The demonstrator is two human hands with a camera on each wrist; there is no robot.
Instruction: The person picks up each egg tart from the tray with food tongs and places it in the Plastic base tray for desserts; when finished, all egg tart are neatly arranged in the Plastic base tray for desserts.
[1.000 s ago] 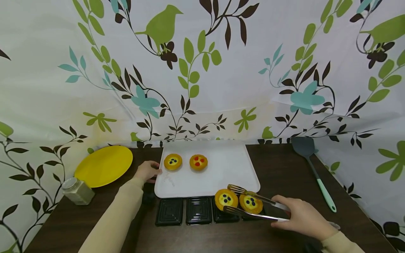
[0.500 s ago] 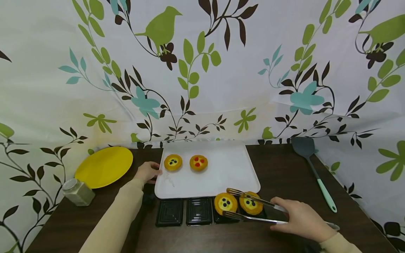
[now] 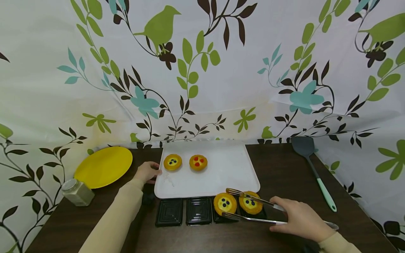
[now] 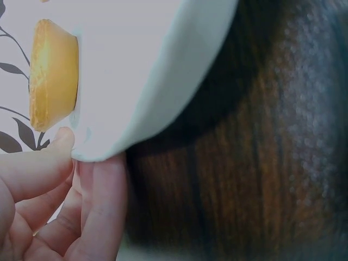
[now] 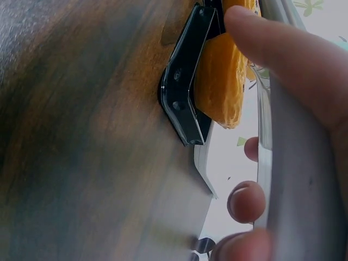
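My left hand [image 3: 147,172] pinches the left rim of the white tray [image 3: 227,168]; in the left wrist view the thumb is on top and the fingers beneath. A blueberry tart [image 3: 172,162] and a strawberry-topped tart [image 3: 198,162] sit on the tray. My right hand [image 3: 299,218] grips metal tongs [image 3: 269,221]. The tongs' tips stand apart, either side of a blueberry tart [image 3: 225,203] in the third black holder. Their arms reach across another blueberry tart [image 3: 251,202] in the rightmost holder [image 5: 185,76]. I cannot tell whether the tips touch the tart.
Two black holders, one [image 3: 169,212] at far left and one [image 3: 199,211] beside it, hold no tarts. A yellow plate [image 3: 104,166] and a glass jar [image 3: 77,192] stand left. A spatula [image 3: 316,172] lies at right. A patterned curtain [image 3: 202,70] hangs behind.
The third-holder tart has moved slightly down and left, into its black holder. The tongs' tips have lowered with it and spread a little. My left hand has stayed on the tray rim.
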